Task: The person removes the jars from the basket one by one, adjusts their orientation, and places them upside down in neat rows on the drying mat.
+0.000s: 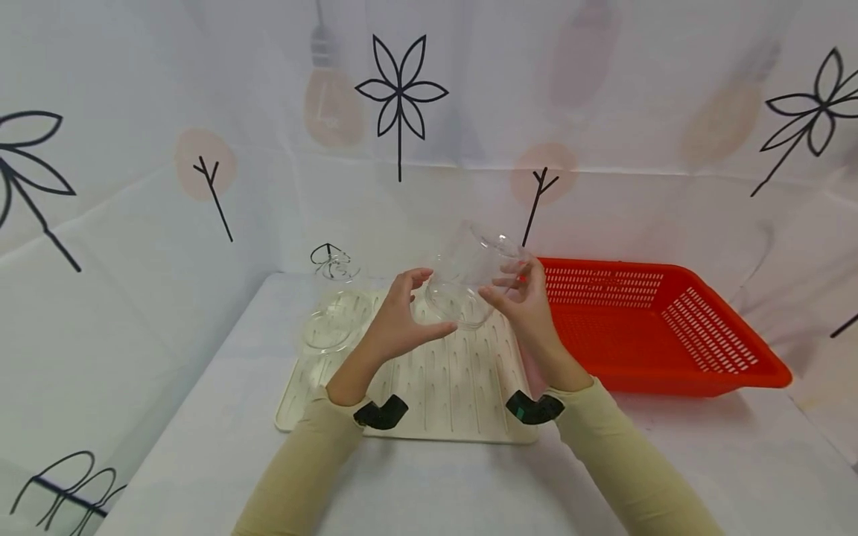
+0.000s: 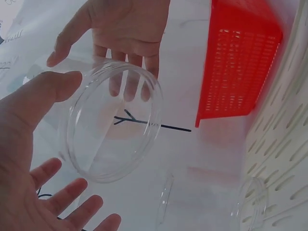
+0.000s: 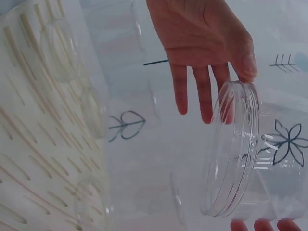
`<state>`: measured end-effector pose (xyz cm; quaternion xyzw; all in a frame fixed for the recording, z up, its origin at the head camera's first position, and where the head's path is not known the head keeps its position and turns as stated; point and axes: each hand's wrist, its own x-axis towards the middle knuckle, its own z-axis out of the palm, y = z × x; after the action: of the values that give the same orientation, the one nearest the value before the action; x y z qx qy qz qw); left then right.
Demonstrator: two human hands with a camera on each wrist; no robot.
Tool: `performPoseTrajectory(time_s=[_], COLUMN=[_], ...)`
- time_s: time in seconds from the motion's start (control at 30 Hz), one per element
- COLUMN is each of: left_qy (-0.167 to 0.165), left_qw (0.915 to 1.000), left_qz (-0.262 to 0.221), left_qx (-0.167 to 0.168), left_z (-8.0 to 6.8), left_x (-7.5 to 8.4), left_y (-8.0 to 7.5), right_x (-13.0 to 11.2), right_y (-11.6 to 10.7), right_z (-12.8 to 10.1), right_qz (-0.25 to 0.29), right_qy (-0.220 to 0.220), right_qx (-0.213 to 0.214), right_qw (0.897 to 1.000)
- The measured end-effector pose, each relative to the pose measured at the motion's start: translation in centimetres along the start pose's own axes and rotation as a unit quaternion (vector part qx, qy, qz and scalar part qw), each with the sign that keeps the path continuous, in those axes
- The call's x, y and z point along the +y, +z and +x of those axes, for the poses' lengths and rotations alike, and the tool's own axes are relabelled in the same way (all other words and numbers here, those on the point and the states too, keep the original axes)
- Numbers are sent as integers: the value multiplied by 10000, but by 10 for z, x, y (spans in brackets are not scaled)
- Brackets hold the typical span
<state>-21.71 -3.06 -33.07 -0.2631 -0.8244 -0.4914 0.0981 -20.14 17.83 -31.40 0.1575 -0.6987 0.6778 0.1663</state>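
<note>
A clear, see-through jar (image 1: 464,272) is held tilted above the pale ribbed mat (image 1: 429,387). My right hand (image 1: 529,305) grips its right side, thumb in front and fingers behind; in the right wrist view only fingertips show beneath the jar (image 3: 233,159). On the other side, my left hand (image 1: 395,316) has its fingers spread and thumb extended close to the jar's round end. Whether the left thumb touches the rim, I cannot tell. More clear jars (image 1: 328,327) stand toward the mat's back left, faint against the white cloth.
A red perforated plastic basket (image 1: 677,383) sits to the right of the mat. White cloth covers the table (image 1: 221,447). Behind it hangs a white curtain (image 1: 456,193) printed with flowers and bulbs. Dark cameras (image 1: 380,412) are strapped at both wrists.
</note>
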Motion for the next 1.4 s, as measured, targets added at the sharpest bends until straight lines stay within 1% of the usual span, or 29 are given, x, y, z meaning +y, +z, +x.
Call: performPoseTrajectory(time_s=[0.07, 0.13, 0.27, 0.33, 0.47, 0.53, 0.7, 0.87, 1.0, 1.17, 1.27, 1.4], left_qy=[119, 372, 905, 1060, 1116, 1093, 1098, 1217, 1256, 1230, 1169, 909], left_qw=[9999, 9991, 9946, 9923, 9906, 9902, 9888, 9866, 9846, 9841, 9843, 9869], left_qz=[69, 181, 426, 493, 608, 671, 733, 689, 739, 786, 844, 849], left_qx=[-20, 24, 287, 405, 511, 561, 699, 844, 964, 1008, 1018, 1029], left_z=[-2, -4, -6, -7, -15, -21, -33, -42, -50, -63, -72, -85], left_x=[-1, -2, -5, -6, -10, -12, -25, -38, -48, -61, -73, -90], left_y=[-4, -9, -20, -27, -43, -52, -69, -87, -100, -114, -123, -130], right_x=[0, 1, 2, 2, 3, 5, 7, 10, 14, 22, 26, 30], right_y=[-1, -1, -1, 0, 0, 0, -1, -1, -1, -1, -1, 0], right_z=[0, 0, 0, -1, -2, -2, -3, -5, -7, -8, -10, -12], right_qz=[-73, -114, -168, -200, -298, -382, -567, -478, -522, -628, -753, -916], right_qy=[-17, -38, 14, 89, 141, 131, 140, 161, 158, 201, 317, 438], right_qx=[13, 22, 10, -17, -85, -111, -125, -233, -290, -387, -470, -585], right_qw=[10000, 9999, 9999, 9998, 9994, 9991, 9982, 9985, 9981, 9971, 9955, 9931])
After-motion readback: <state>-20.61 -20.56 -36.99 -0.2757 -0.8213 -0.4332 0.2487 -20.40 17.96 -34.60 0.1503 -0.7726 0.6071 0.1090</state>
